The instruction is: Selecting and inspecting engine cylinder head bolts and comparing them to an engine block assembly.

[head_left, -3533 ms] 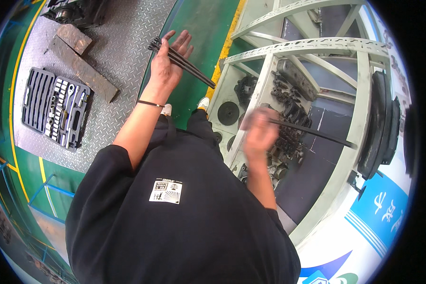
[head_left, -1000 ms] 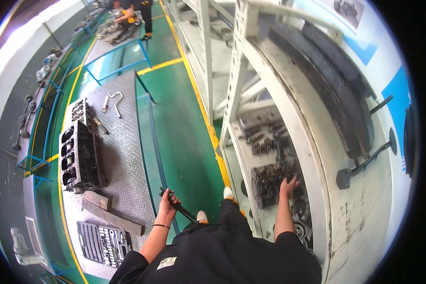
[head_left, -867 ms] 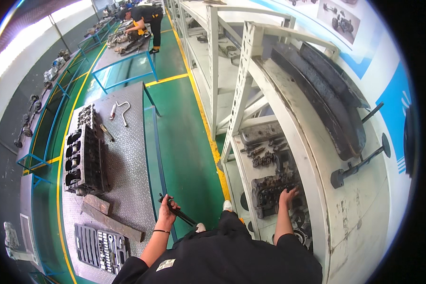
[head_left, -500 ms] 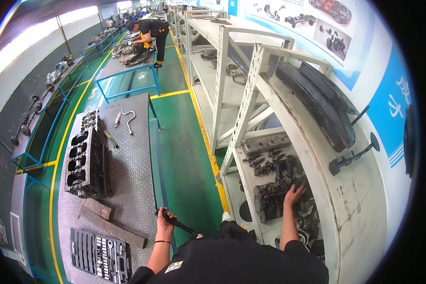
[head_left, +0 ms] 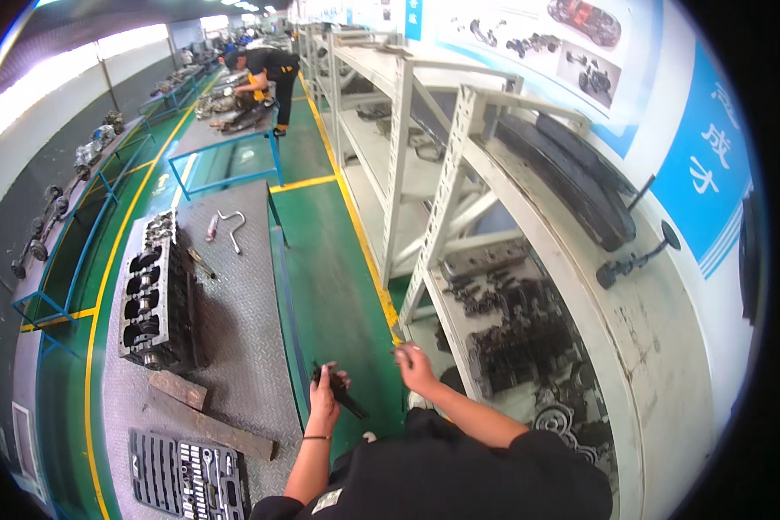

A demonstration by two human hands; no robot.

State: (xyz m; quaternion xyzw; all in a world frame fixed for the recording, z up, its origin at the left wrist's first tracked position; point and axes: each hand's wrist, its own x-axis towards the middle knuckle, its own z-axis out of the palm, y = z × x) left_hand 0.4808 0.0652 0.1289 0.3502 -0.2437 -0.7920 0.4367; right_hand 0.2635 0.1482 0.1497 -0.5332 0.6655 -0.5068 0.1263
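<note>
My left hand (head_left: 323, 400) is closed around several long dark metal rods (head_left: 353, 404), held out past the edge of the bench; their exact kind is not clear. To its right, over the aisle, my right hand (head_left: 417, 367) has its fingers drawn together, and whatever may be in them is too small to make out. On the bench at the left stands an engine block (head_left: 152, 295) with a row of open bores. A breaker-like bent handle (head_left: 232, 227) and a red-handled tool (head_left: 212, 227) lie beyond it.
Two wooden blocks (head_left: 212, 426) and an open socket set (head_left: 186, 475) lie on the near bench (head_left: 243, 325). At my right, a metal shelf rack (head_left: 550, 199) carries dark engine parts (head_left: 516, 338). Farther along the aisle, another person (head_left: 269, 74) bends over a bench.
My right hand has left the engine parts on the rack and swung left over the aisle, near my left hand. My left hand, still holding the rods, has shifted slightly right.
</note>
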